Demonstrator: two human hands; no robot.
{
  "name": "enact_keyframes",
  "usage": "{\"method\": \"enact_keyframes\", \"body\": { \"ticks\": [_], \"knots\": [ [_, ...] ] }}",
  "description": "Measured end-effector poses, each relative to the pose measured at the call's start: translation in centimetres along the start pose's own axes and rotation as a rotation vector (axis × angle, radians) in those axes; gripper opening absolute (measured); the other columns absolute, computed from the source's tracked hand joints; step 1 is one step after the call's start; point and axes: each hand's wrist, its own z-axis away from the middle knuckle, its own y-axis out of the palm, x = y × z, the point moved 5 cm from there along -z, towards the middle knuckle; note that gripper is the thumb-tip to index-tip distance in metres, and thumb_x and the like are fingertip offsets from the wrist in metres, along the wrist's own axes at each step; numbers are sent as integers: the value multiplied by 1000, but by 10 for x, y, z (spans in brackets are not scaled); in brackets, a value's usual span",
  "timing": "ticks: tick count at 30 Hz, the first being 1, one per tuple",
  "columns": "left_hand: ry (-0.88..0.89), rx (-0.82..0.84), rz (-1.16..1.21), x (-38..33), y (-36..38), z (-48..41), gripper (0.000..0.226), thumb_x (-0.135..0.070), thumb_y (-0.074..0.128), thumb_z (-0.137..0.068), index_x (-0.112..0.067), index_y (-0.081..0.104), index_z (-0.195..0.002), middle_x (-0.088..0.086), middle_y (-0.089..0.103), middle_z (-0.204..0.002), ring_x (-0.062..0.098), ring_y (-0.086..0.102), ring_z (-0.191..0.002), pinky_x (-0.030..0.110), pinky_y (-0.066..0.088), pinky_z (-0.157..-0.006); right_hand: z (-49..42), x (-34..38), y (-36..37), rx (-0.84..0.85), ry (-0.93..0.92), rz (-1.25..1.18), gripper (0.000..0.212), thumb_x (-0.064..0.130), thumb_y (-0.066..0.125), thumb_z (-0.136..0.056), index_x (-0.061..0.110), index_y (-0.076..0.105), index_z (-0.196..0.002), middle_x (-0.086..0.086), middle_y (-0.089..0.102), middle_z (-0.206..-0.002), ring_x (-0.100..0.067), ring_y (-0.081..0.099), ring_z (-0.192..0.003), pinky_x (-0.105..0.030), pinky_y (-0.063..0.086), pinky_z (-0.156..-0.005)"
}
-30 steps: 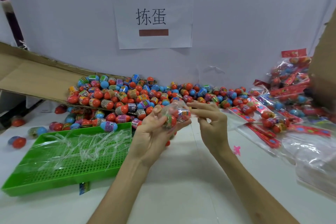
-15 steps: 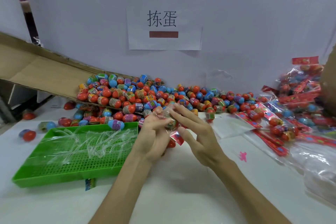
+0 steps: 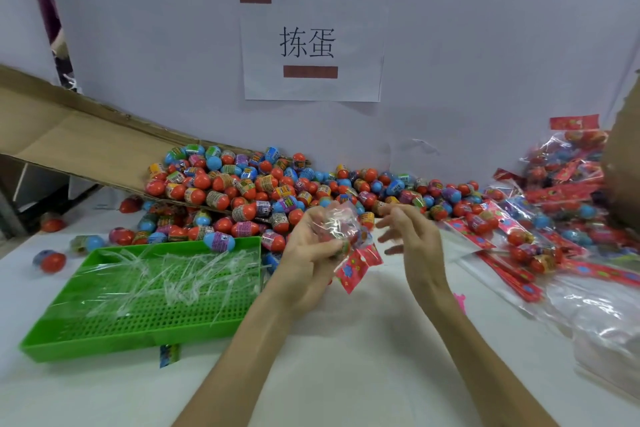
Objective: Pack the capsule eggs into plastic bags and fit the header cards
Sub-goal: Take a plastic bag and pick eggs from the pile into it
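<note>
My left hand (image 3: 311,253) grips a clear plastic bag (image 3: 341,227) with capsule eggs inside, held above the white table. A red header card (image 3: 356,267) with flower print hangs from the bag's lower end. Just right of the bag, my right hand (image 3: 412,239) hovers with fingers spread and blurred, holding nothing. A big heap of loose capsule eggs (image 3: 263,191), orange, blue and purple, lies behind my hands along the wall.
A green perforated tray (image 3: 138,322) with clear plastic strips sits at the left. Finished bags with red header cards (image 3: 554,218) pile up at the right, beside empty clear bags (image 3: 595,315). A cardboard flap (image 3: 69,135) slopes down at back left.
My right hand has let go of the bag and drawn away to the right with fingers spread. The red header card now hangs in full view below my left hand.
</note>
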Motion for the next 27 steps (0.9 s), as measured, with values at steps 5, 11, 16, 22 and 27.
{"method": "enact_keyframes", "body": {
  "ticks": [5, 11, 16, 22, 27],
  "knots": [
    [-29, 138, -101, 6, 8, 2, 70, 7, 58, -81, -19, 47, -145, 12, 68, -136, 31, 65, -123, 43, 51, -107, 11, -16, 27, 397, 398, -162, 47, 56, 46, -101, 21, 73, -118, -10, 76, -111, -33, 72, -106, -46, 57, -93],
    [41, -113, -307, -1, -16, -6, 64, -1, 71, -90, -22, 51, -146, 9, 65, -141, 27, 68, -122, 36, 57, -94, 8, -9, 20, 222, 350, -347, 47, 47, 75, -79, 5, 73, -101, -27, 68, -103, -32, 65, -81, -41, 54, -69],
    [-44, -174, -345, 6, -20, -8, 41, -15, 75, -88, -16, 67, -129, 11, 73, -121, 27, 73, -100, 35, 58, -86, 0, -11, 6, 161, 379, -491, 27, 29, 78, -77, 11, 71, -96, -11, 73, -100, -25, 71, -91, -31, 60, -68],
    [-64, -218, -405, 15, -23, -8, 26, -12, 74, -92, -8, 72, -117, 13, 79, -104, 17, 75, -86, 22, 57, -72, 3, -17, 6, 166, 540, -607, 46, 31, 72, -85, 5, 70, -123, -16, 70, -125, -30, 67, -117, -46, 47, -109],
    [-63, -238, -422, 16, -27, -9, 13, -7, 70, -95, -6, 72, -108, 12, 80, -93, 19, 78, -80, 25, 60, -67, 5, -15, 10, 214, 611, -728, 24, 20, 70, -85, 8, 81, -102, -13, 75, -113, -24, 73, -99, -39, 54, -95]
  ]
}}
